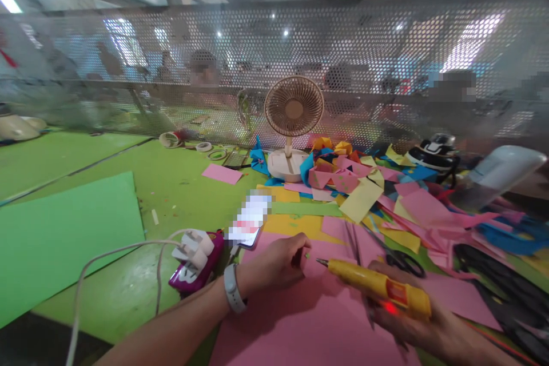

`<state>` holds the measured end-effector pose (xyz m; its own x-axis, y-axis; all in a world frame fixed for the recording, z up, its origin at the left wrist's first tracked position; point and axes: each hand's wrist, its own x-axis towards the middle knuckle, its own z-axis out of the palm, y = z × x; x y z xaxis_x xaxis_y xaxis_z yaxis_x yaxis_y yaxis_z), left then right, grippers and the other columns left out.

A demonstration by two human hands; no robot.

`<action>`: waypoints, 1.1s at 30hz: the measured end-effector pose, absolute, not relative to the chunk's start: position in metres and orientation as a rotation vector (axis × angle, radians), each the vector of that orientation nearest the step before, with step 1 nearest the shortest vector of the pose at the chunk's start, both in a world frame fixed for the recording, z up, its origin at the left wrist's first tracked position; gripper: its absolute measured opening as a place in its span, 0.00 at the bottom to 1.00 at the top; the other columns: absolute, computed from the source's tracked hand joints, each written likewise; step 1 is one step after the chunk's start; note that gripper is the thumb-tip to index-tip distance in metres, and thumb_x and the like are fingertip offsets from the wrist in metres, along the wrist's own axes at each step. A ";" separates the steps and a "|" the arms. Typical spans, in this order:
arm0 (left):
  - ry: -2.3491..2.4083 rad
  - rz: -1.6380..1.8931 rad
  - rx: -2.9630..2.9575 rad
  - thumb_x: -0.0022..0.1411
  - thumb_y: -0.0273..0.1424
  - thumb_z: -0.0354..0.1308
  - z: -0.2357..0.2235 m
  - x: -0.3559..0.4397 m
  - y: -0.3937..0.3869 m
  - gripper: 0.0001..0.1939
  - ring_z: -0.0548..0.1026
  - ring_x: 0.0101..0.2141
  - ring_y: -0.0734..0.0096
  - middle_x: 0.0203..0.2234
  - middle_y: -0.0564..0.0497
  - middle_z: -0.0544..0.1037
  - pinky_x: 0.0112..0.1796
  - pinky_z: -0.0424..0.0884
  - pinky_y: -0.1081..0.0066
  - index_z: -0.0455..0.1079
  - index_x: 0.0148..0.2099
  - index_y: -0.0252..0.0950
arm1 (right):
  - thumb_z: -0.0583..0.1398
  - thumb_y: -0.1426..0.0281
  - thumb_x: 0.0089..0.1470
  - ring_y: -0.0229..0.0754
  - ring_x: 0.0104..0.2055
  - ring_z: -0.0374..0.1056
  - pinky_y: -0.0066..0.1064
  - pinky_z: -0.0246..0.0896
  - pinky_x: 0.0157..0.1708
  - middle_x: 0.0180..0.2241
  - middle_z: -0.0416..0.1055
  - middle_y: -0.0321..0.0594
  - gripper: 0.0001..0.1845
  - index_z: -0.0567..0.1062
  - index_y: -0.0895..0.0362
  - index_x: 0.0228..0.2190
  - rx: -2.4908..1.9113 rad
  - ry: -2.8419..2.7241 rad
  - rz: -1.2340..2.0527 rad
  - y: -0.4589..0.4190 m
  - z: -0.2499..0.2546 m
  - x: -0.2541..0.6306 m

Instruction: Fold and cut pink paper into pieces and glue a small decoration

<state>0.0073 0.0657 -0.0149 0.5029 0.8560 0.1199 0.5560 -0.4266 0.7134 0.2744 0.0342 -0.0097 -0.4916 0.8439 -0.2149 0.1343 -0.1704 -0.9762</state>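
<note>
My right hand [403,309] is closed around a yellow hot glue gun [373,283], with a red light glowing on its side. The metal nozzle points left, toward my left hand [277,263]. The fingers of that hand are curled together just above a large pink paper sheet [295,320]; a tiny green speck shows by the fingertips, too small to name. A grey-white band [234,289] circles the left wrist. A thin dark metal tip also shows below my right hand; what it belongs to is hidden. Black-handled scissors [405,263] lie just beyond that hand.
A phone [251,220] on a cable lies beyond my left hand. Left of it is a purple power strip [199,266] with white plugs. A small fan [294,108] stands by the perforated screen. Paper scraps [343,174] pile up at right, and a green sheet [72,240] lies left.
</note>
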 end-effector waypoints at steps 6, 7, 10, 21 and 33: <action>1.176 0.601 2.154 0.50 0.22 0.53 -0.013 0.007 0.068 0.12 0.61 0.23 0.76 0.24 0.56 0.66 0.24 0.55 0.77 0.60 0.39 0.36 | 0.64 0.59 0.48 0.33 0.22 0.64 0.21 0.63 0.17 0.27 0.67 0.34 0.21 0.69 0.52 0.43 -1.052 -1.661 1.745 0.040 0.003 0.272; 1.179 0.608 2.159 0.50 0.22 0.53 -0.013 0.007 0.068 0.12 0.61 0.23 0.76 0.24 0.56 0.66 0.24 0.55 0.77 0.60 0.39 0.36 | 0.64 0.59 0.48 0.33 0.23 0.64 0.21 0.63 0.17 0.27 0.67 0.35 0.21 0.68 0.53 0.43 -1.034 -1.691 1.766 0.042 0.004 0.272; 1.187 0.631 2.157 0.52 0.22 0.51 -0.015 0.008 0.068 0.10 0.62 0.23 0.76 0.24 0.56 0.66 0.24 0.55 0.77 0.60 0.39 0.36 | 0.63 0.60 0.51 0.30 0.18 0.62 0.19 0.61 0.16 0.25 0.67 0.34 0.17 0.69 0.55 0.39 -0.968 -1.794 1.830 0.046 0.003 0.273; 1.091 0.675 2.191 0.55 0.26 0.52 -0.017 0.008 0.068 0.08 0.63 0.23 0.76 0.25 0.56 0.67 0.24 0.57 0.77 0.61 0.39 0.36 | 0.61 0.62 0.53 0.28 0.17 0.58 0.19 0.63 0.16 0.25 0.67 0.32 0.24 0.66 0.53 0.51 -1.014 -1.809 1.793 0.048 -0.015 0.274; 1.093 0.668 2.226 0.55 0.24 0.50 -0.017 0.009 0.068 0.09 0.63 0.23 0.75 0.25 0.56 0.67 0.25 0.57 0.76 0.60 0.40 0.36 | 0.62 0.61 0.53 0.27 0.15 0.58 0.19 0.60 0.14 0.23 0.66 0.31 0.18 0.69 0.56 0.43 -1.065 -1.812 1.768 0.048 -0.014 0.272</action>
<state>0.0089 0.0679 -0.0171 0.5420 0.8199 0.1844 0.5378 -0.5071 0.6735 0.2722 0.0479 -0.0138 -0.6339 0.7396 -0.2260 0.2443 -0.0858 -0.9659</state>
